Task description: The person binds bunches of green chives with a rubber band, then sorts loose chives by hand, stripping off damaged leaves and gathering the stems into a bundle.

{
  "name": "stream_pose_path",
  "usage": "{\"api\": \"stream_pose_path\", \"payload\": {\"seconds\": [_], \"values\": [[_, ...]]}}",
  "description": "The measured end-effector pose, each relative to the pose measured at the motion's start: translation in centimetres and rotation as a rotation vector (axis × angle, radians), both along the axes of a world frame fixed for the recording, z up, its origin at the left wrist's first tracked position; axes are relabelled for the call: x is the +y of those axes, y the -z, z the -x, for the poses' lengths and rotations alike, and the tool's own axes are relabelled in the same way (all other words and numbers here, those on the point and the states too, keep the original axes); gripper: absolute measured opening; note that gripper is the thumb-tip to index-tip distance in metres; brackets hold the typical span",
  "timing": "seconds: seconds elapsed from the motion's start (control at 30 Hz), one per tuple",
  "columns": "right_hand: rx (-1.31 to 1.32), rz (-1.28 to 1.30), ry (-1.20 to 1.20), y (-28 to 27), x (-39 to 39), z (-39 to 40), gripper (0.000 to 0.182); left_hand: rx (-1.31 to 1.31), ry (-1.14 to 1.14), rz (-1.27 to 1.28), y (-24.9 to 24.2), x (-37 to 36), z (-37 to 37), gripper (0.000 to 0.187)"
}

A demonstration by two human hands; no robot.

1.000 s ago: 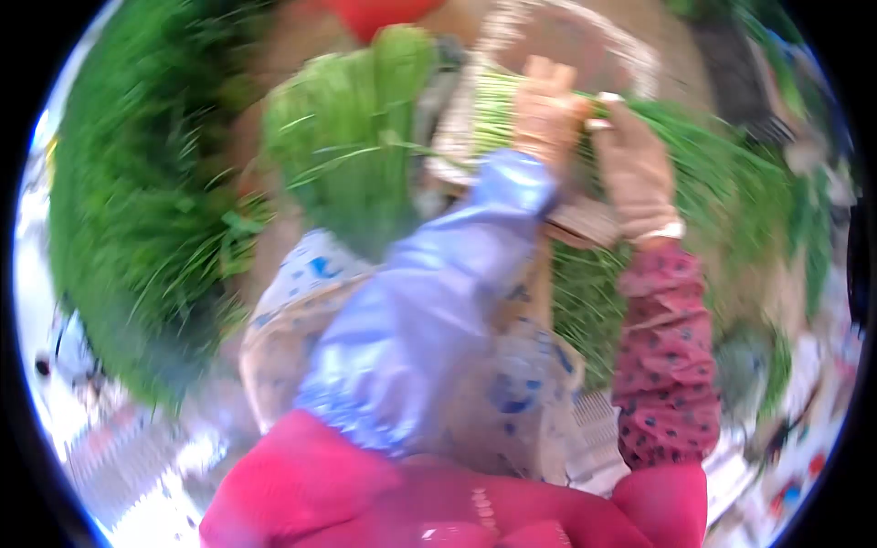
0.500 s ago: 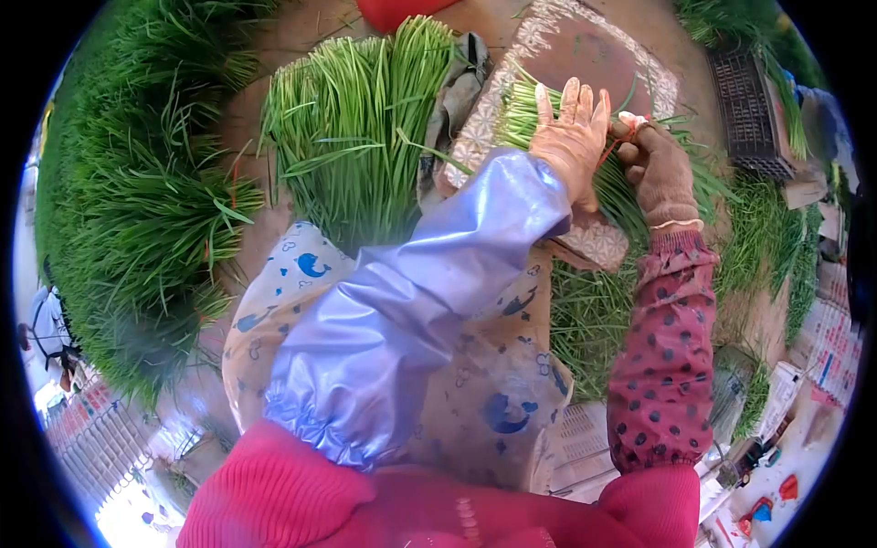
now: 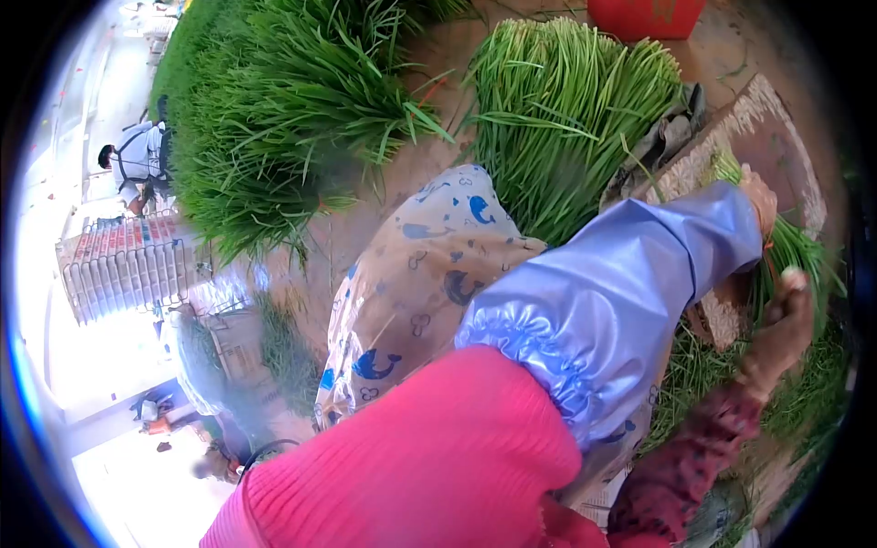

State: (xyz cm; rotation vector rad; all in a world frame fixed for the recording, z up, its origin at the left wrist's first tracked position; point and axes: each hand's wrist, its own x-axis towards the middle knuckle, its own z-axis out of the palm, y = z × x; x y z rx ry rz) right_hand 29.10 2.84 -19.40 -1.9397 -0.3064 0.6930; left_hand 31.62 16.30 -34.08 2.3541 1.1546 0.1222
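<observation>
My left hand (image 3: 760, 198), in a pale glove under a shiny lilac sleeve, is wrapped over a small bundle of green stalks (image 3: 726, 168). The bundle lies across a patterned board (image 3: 790, 151), its leafy end (image 3: 799, 260) pointing down and right. A thin red tie (image 3: 770, 254) shows on the bundle just below that hand. My right hand (image 3: 787, 320), in a brownish glove, is below the leafy end; motion blur hides how its fingers are set.
A large stack of green stalks (image 3: 566, 110) lies left of the board, with a red container (image 3: 647, 16) behind it. More leafy greens (image 3: 301, 119) are piled at the upper left. A person (image 3: 139, 153) is at the far left. Loose leaves (image 3: 699, 379) lie below the board.
The view has swung left, so the board and stalks appear farther right. My left hand has gone from fingers spread on the bundle to wrapped over it. My right hand has come away from the tie.
</observation>
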Motion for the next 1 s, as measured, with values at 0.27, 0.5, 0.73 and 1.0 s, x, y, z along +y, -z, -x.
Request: {"api": "stream_pose_path", "payload": {"seconds": [0.27,0.5,0.73,1.0], "values": [[-0.112,-0.169,-0.243,2.4,3.8,-7.3,0.018,-0.241,0.050,-0.498,-1.3,-2.8,2.7,0.062],[0.168,-0.120,-0.089,6.4,-4.8,1.4,0.015,0.070,0.159,-0.131,-1.7,-1.4,2.8,0.053],[0.614,-0.327,-0.288,8.2,-8.3,0.1,0.034,0.098,0.130,-0.021,-4.0,-1.2,4.5,0.048],[0.932,-0.666,-0.287,4.3,-6.4,-0.9,0.038,-0.109,0.151,0.243,-10.4,-4.4,16.7,0.095]]}}
